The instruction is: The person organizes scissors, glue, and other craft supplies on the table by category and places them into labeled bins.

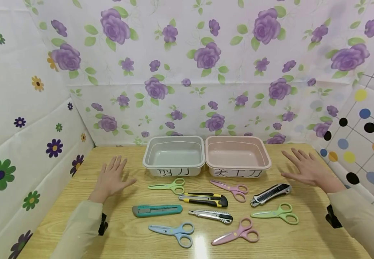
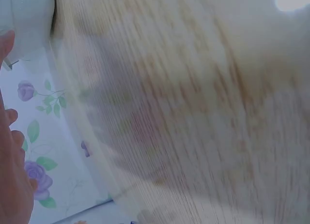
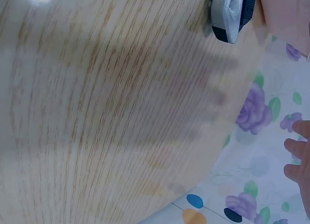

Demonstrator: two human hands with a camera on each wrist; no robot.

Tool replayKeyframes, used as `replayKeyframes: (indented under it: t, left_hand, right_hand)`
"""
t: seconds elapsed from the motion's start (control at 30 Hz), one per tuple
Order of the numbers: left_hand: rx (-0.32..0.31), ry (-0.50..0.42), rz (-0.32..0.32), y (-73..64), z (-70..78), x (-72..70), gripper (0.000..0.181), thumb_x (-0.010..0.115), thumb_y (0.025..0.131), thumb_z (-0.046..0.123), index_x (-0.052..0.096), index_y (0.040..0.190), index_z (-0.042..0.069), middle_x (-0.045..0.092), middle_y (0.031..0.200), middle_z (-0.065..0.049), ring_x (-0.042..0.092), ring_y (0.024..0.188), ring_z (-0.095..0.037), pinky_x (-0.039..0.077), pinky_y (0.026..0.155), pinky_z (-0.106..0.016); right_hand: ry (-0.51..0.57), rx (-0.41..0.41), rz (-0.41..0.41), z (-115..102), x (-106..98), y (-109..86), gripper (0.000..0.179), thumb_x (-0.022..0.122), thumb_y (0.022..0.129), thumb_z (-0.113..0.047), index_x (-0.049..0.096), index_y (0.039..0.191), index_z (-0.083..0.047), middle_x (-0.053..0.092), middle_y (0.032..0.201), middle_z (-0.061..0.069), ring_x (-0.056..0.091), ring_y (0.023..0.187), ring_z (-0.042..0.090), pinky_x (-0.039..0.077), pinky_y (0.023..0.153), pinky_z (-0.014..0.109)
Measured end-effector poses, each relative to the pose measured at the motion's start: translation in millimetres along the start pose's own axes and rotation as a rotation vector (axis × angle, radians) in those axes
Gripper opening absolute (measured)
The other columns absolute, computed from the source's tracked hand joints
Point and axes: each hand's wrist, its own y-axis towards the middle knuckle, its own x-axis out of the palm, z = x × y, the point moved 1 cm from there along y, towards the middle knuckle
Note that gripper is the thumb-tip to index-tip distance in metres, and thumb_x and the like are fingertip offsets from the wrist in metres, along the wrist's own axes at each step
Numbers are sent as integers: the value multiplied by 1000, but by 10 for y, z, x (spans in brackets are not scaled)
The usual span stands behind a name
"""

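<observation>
Hovering to the left of the grey tub point(image 1: 174, 166), the left hand point(image 1: 110, 180) holds nothing, its fingers and thumb spread apart. In front of that tub lies a teal cutter point(image 1: 157, 210); I cannot tell whether its blade is out, so a grasp at the wrong end could cut. Just in front of the tub, the green scissors point(image 1: 172, 187) point left, and a careless sweep from that side could meet their tips. Farther in front of it, the blue scissors point(image 1: 173, 231) may swing round if caught by one loop.

Front-right of the tub, a yellow cutter point(image 1: 203, 199) lies just beside those green loops; lifting one could drag the other. A slim silver cutter point(image 1: 210, 215), farther in front, could slip from a loose pinch. The upper pink scissors point(image 1: 229, 187) and lower pink scissors point(image 1: 236, 233) follow, also front-right. Directly right of the tub stands the pink tub point(image 1: 238, 167); a forearm reaching across could knock either. Beyond, a thick silver cutter point(image 1: 271, 194) lies near the second green scissors point(image 1: 278, 214), which a hurried reach might nudge. Well right of the tub, the right hand point(image 1: 308, 169) grips nothing, fingers likewise apart; both hands reaching in together could collide among blades.
</observation>
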Motion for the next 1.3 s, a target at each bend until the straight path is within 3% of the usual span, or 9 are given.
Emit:
replayKeyframes:
  t: [0.2,0.47,0.67,0.83,1.07,1.3]
  left_hand:
    - [21,-92,40,16,59,-31,94,51,80,63,20,143,0,15,147,-25,12,135,-40,6,105,-59]
    - [13,-222,98,82,148,-27,92,62,78,50,20,143,1,19,145,-25,24,129,-44,25,99,-60]
    - [-22,-339,89,130,242,-41,94,65,77,49,18,144,2,23,144,-25,31,125,-46,32,95,-60]
    - [-53,-398,76,164,324,-57,96,65,76,53,19,144,3,36,137,-27,46,113,-45,40,87,-58]
    - [-70,-525,34,201,429,-52,92,68,77,43,18,144,3,33,141,-23,43,120,-38,39,90,-57]
    - [-47,-597,57,247,514,-47,83,68,78,40,29,141,3,40,136,-23,48,115,-39,41,89,-55]
  right_hand:
    - [15,-18,31,-15,-14,-5,85,55,82,-55,18,146,-13,24,140,33,25,124,52,17,96,67]
    - [32,-58,87,-22,-29,-13,82,57,82,-51,24,144,-8,29,136,34,33,116,54,29,88,66]
    - [62,-36,72,-42,-56,-20,80,58,83,-49,26,143,-7,30,136,33,33,116,55,31,84,68]
    - [74,-27,72,-59,-73,-20,81,58,82,-50,26,143,-7,31,137,31,33,116,54,32,84,68]
    - [92,-16,79,-123,-120,-6,81,57,82,-53,28,142,-6,35,134,29,36,114,51,34,83,66]
    - [149,-30,121,-212,-164,14,79,59,82,-49,30,140,-4,42,126,29,41,111,47,36,82,63]
